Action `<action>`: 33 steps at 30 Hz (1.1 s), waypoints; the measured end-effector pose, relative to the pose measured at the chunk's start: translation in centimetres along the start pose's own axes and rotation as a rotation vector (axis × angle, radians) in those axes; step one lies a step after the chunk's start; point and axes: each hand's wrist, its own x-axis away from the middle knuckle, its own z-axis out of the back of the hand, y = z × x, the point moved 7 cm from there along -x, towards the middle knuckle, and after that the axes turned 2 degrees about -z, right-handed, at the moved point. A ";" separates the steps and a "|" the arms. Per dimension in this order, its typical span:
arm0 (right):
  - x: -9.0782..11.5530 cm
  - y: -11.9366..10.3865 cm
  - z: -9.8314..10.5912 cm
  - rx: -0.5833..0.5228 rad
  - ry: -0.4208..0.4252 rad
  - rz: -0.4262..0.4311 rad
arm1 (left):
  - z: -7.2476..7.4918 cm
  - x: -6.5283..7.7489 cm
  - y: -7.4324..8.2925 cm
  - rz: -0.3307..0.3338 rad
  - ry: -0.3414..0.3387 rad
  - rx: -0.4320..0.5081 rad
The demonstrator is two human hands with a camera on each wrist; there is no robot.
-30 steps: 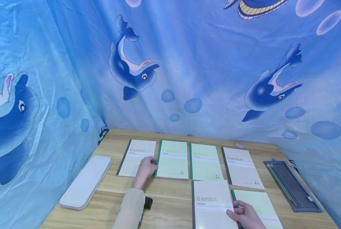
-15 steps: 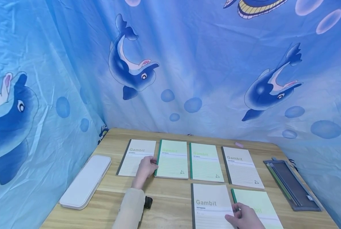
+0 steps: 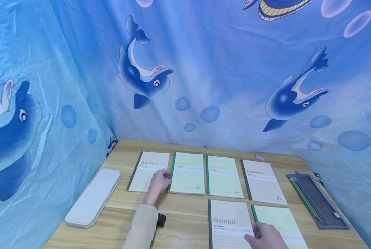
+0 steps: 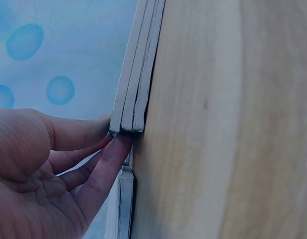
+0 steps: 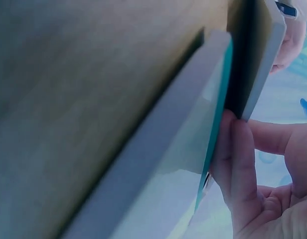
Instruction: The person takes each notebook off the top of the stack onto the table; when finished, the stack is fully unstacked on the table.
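My left hand reaches over the white notebook at the back left. Its thumb and fingertips touch the spine side of a green notebook; the left wrist view shows several layers stacked there, with the thumb at the upper edge and a finger low near the table. At the front right, my right hand pinches the right edge of a grey-spined white Gambit notebook. In the right wrist view this notebook shows a dark gap beneath it. The green notebook beside it lies partly under my hand.
Another green notebook and a white one continue the back row. A white case lies at the left, a dark mesh pouch at the right. A small pink piece is near the back edge, before the dolphin-print curtain.
The white notebook in my right hand has come down slightly, opening a gap from the back row; since half a second ago it is nearly still. My left hand has stayed in place.
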 end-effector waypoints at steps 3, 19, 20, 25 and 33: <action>0.1 -0.2 0.0 0.022 0.002 0.013 | 0.0 0.0 -0.2 0.008 -0.002 0.002; 0.3 -1.5 2.4 -0.018 0.099 0.118 | 0.1 0.2 0.2 -0.025 -0.003 -0.008; 0.2 -1.7 2.7 -0.020 0.113 0.139 | 0.1 0.2 0.2 -0.024 -0.002 -0.005; -0.6 -3.0 4.1 -0.019 0.171 0.248 | 0.1 0.3 0.1 -0.022 -0.001 0.008; -3.7 -5.8 5.0 -0.077 0.192 0.279 | 0.1 0.3 0.4 -0.033 0.003 0.002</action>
